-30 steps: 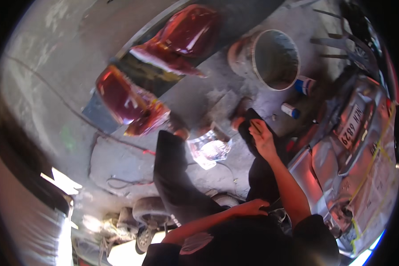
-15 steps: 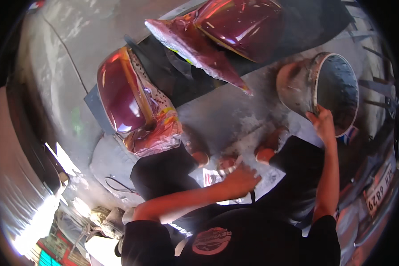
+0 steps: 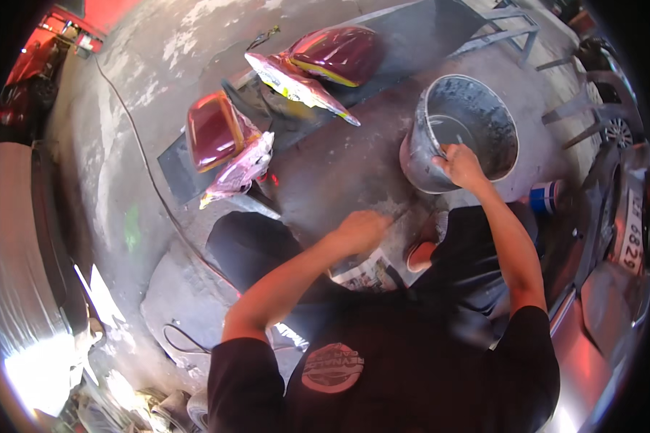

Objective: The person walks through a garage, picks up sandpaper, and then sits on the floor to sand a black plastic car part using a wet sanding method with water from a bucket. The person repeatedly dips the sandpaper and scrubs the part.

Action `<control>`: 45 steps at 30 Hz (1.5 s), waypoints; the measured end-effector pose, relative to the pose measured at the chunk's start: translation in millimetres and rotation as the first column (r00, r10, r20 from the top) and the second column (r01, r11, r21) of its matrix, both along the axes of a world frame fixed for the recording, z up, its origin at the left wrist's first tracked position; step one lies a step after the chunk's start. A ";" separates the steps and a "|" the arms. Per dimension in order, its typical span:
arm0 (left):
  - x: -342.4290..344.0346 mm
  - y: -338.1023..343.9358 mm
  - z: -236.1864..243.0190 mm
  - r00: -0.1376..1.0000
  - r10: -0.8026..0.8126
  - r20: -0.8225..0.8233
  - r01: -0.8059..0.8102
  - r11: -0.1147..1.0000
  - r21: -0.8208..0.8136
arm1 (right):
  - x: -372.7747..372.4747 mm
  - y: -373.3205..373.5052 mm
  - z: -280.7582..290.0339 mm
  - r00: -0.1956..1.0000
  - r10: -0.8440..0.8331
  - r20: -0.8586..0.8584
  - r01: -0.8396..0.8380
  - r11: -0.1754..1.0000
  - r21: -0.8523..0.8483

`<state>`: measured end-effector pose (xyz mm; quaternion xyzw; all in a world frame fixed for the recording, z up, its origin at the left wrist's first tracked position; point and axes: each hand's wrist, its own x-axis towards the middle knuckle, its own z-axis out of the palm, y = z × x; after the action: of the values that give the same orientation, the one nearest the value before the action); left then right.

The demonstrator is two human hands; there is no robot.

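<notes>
stained concrete floor (image 3: pixel 339 166) spreads under everything, with a dark mat (image 3: pixel 412 50) lying across it. two maroon body panels (image 3: pixel 213 130) rest on the mat, partly wrapped in masking paper, and a black cable (image 3: pixel 133 137) runs past them. a blue can (image 3: pixel 544 196) stands just right of the grey metal bucket (image 3: pixel 477 123), whose grimy inside shows no clear contents. right hand (image 3: pixel 461 164) grips the bucket's near rim. left hand (image 3: pixel 361 229) hovers loosely curled over newspaper (image 3: pixel 365 274); whether it holds anything cannot be told.
</notes>
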<state>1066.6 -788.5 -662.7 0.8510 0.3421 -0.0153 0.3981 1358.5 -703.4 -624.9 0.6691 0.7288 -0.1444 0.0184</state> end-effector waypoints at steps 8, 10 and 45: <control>-104.6 -29.5 70.3 0.849 0.395 0.350 -0.452 0.887 0.093 | -67.1 -75.0 4.1 0.984 0.154 -0.095 -0.151 0.988 0.036; -123.7 -29.2 67.5 0.668 0.602 0.436 -0.676 0.736 0.020 | -85.0 -101.5 2.3 0.970 0.194 -0.147 -0.188 0.981 0.054; 52.6 -157.5 -265.4 0.984 0.108 -0.138 -0.175 0.656 -0.734 | -59.1 -49.9 -14.3 0.941 0.016 -0.337 -0.172 0.882 -0.438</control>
<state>1119.2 -946.0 -928.2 0.5840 0.3874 -0.1572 0.6958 1299.4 -753.3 -639.2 0.5758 0.6984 -0.4202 0.0641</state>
